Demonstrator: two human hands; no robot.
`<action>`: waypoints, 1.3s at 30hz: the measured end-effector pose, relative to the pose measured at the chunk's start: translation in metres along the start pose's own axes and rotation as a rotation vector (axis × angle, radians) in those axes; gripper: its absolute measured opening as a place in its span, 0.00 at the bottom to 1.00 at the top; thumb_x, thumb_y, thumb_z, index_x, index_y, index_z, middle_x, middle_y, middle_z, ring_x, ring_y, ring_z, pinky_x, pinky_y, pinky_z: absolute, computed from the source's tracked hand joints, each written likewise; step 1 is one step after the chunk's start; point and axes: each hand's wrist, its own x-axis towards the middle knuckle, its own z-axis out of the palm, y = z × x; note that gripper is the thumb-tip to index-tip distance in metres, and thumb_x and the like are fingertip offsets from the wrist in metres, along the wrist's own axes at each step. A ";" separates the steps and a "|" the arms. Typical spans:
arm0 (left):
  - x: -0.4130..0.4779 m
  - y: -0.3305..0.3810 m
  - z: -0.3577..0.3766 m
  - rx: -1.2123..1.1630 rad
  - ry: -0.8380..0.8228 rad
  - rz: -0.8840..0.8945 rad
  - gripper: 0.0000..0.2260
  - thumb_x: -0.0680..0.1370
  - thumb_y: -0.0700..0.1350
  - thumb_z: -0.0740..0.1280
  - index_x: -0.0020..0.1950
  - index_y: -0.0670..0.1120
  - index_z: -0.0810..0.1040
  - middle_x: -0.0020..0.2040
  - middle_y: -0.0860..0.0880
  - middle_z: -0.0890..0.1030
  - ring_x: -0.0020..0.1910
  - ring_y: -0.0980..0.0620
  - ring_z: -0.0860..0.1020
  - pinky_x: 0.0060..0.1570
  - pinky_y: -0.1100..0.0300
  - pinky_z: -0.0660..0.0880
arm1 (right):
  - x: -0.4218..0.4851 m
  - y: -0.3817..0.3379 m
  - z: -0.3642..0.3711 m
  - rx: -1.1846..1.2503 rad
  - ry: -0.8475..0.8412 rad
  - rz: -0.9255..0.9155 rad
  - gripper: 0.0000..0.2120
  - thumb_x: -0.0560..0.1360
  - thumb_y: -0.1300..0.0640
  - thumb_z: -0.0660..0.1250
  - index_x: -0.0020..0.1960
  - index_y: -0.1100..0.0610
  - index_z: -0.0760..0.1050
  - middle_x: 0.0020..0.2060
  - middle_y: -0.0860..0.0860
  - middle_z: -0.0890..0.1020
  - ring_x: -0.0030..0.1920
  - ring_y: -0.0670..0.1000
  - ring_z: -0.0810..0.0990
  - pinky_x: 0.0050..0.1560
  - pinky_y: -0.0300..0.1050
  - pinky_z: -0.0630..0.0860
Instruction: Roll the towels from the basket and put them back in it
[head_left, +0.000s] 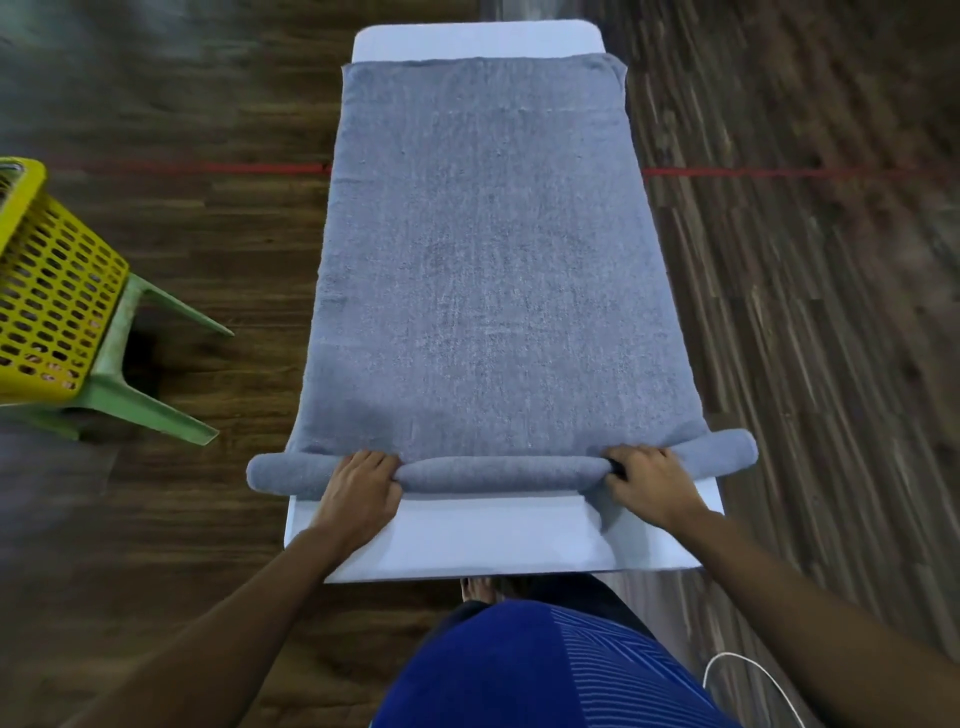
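A grey towel (488, 260) lies flat along a narrow white table (488, 545), covering most of its length. Its near end is wound into a thin roll (498, 473) that runs across the table and sticks out past both side edges. My left hand (361, 493) grips the roll left of centre, fingers curled over it. My right hand (649, 483) grips it right of centre in the same way. The yellow perforated basket (47, 291) stands at the far left on a green plastic stool (130, 384); its contents are hidden.
Dark wooden floor surrounds the table on both sides, crossed by a red line (208, 169). A white cable (753, 680) lies on the floor at lower right. A strip of bare white tabletop shows at the far end.
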 end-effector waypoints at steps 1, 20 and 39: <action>0.003 -0.001 -0.003 -0.060 -0.070 -0.036 0.08 0.78 0.44 0.60 0.48 0.45 0.79 0.46 0.46 0.82 0.45 0.47 0.78 0.51 0.51 0.76 | 0.003 0.001 -0.005 0.036 -0.083 0.045 0.17 0.75 0.51 0.62 0.63 0.50 0.76 0.57 0.53 0.82 0.58 0.57 0.78 0.61 0.52 0.69; 0.010 0.004 -0.012 -0.119 -0.052 -0.050 0.07 0.76 0.41 0.63 0.49 0.44 0.80 0.45 0.44 0.83 0.42 0.46 0.79 0.45 0.54 0.75 | 0.004 -0.003 0.006 0.018 0.070 -0.042 0.16 0.74 0.54 0.65 0.62 0.50 0.74 0.56 0.51 0.81 0.59 0.56 0.76 0.59 0.52 0.65; 0.015 -0.004 -0.020 -0.182 -0.216 -0.080 0.03 0.74 0.45 0.65 0.42 0.51 0.79 0.38 0.51 0.81 0.38 0.52 0.79 0.42 0.56 0.75 | 0.019 -0.011 -0.010 0.037 -0.197 -0.031 0.20 0.70 0.51 0.67 0.62 0.50 0.74 0.58 0.53 0.80 0.58 0.57 0.77 0.55 0.49 0.70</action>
